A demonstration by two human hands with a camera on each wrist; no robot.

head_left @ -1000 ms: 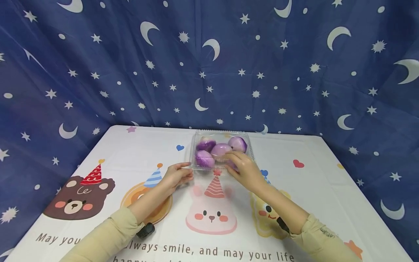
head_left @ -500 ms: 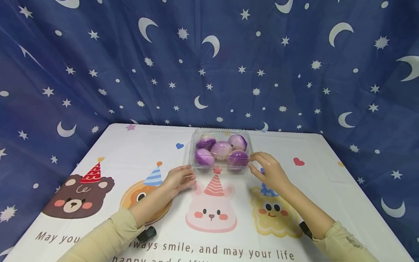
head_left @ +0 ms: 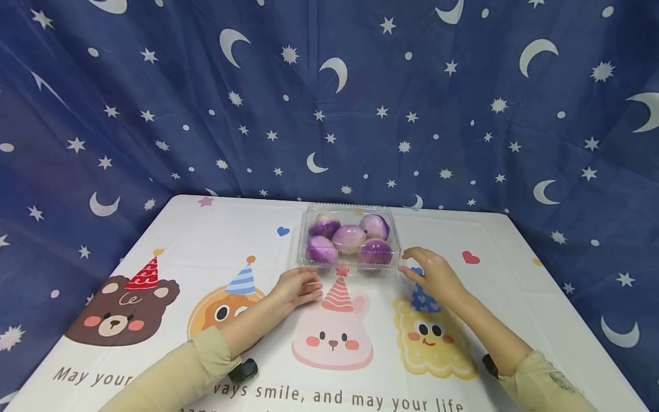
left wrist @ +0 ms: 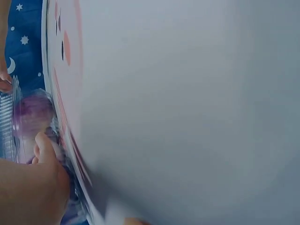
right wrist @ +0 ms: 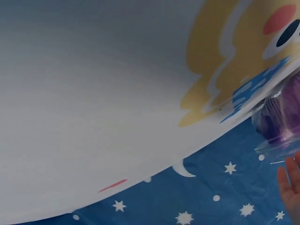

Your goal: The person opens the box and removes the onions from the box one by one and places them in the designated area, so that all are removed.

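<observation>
l hand point(head_left: 296, 288) moved inward — nr box point(head_left: 337, 211)

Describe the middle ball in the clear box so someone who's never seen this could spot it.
At the far edge of the white table, near the starry blue curtain, sits a clear box. Inside, look for the pale lilac middle ball; it alone sits in the centre, while the other four sit toward the corners.
</observation>
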